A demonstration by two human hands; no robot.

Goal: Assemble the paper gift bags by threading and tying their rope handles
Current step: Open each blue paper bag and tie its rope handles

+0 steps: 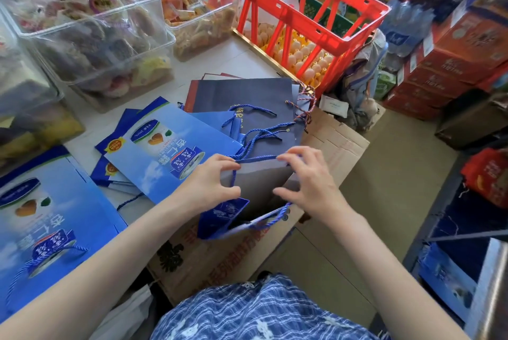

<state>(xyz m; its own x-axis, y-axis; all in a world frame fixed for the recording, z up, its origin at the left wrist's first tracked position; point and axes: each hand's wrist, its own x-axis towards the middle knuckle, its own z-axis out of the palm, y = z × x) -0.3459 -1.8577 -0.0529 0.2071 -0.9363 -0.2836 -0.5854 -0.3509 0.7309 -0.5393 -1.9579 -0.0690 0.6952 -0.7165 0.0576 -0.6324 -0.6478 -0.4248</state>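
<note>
Both hands (209,183) (310,177) pinching blue rope (258,158), stretched left-right across open bag (258,191).

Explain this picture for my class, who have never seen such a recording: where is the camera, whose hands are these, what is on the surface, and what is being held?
There is one picture, from a camera worn on a person's head, looking down at their own bare hands. The left hand and the right hand each pinch a blue rope handle, stretched between them along the top edge of an open blue paper gift bag. The bag stands over a cardboard box. On the white table lie flat blue gift bags, clear tubs of wrapped snacks and a red crate above eggs.
</note>
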